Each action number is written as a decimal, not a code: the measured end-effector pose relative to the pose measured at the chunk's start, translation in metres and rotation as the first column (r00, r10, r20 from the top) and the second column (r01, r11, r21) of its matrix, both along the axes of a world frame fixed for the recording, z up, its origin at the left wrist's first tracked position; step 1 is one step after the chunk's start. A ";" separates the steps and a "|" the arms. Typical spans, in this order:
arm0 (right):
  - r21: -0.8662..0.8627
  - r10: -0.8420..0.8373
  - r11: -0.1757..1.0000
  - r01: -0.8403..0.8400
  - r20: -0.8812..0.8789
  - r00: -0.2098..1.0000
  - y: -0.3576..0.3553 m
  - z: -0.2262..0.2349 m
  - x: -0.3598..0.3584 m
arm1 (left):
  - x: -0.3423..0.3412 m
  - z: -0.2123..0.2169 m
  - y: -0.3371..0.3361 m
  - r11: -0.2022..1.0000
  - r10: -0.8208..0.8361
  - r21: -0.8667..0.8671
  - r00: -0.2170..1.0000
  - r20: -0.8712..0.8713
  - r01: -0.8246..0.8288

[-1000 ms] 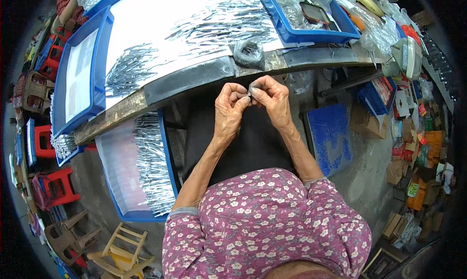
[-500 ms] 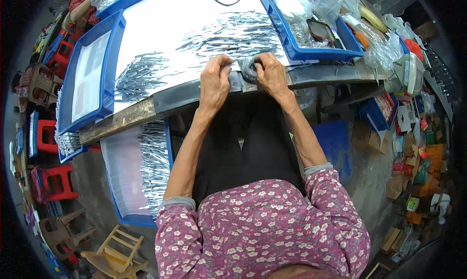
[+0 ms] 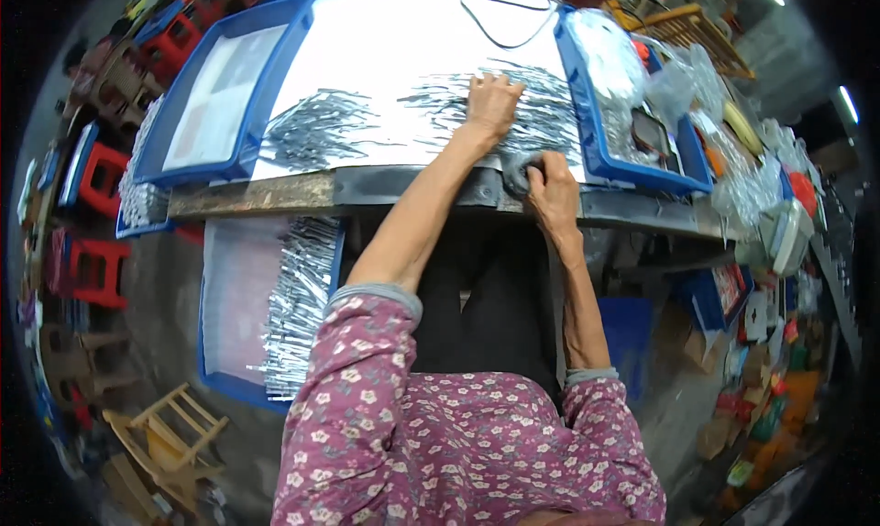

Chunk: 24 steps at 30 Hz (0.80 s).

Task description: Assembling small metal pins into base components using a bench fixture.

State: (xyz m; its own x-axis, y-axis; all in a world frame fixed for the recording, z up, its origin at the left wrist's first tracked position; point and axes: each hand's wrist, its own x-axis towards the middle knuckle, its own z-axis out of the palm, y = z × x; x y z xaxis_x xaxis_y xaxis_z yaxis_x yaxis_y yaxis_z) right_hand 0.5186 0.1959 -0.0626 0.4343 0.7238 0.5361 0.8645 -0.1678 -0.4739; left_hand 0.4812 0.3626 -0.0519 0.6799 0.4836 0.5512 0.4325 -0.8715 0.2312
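Observation:
Reaching forward over the wide heap of thin grey metal strips (image 3: 550, 104), my left hand (image 3: 493, 106) has its fingers bent and slightly apart. Its fingertips touch down among the strips, partly hidden by the knuckles; I see nothing held. At the table's near edge my right hand (image 3: 555, 194) is closed on a dark grey ring-shaped wad (image 3: 518, 170), whose material I cannot make out. A second heap of similar strips (image 3: 321, 127) lies to the left on the white tabletop (image 3: 367, 49).
Blue trays flank the work surface: a left tray (image 3: 247, 145) lined in white and a right tray (image 3: 632, 179) holding plastic bags. Below the table edge, another blue tray (image 3: 209, 343) holds several bundled strips. A black loop of cord (image 3: 490, 38) lies at the back. Red stools (image 3: 96, 274) stand left.
My left hand has left the table edge beside my right hand and moved forward onto the strips. My right hand keeps the grey wad at the edge. The view has shifted.

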 end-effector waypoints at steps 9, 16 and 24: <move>0.053 -0.030 0.997 0.047 -0.278 0.960 -0.006 0.005 -0.007 | -0.036 -0.009 -0.005 0.993 -0.122 0.033 0.964 0.235 0.117; 0.204 0.067 0.978 0.047 -0.515 0.854 -0.013 0.003 0.002 | -0.143 -0.013 0.018 0.994 0.051 -0.095 0.998 0.028 -0.048; 0.336 0.296 0.941 -0.031 -0.778 0.554 -0.026 0.012 -0.003 | -0.181 -0.025 0.028 0.997 0.076 -0.018 0.997 0.019 -0.075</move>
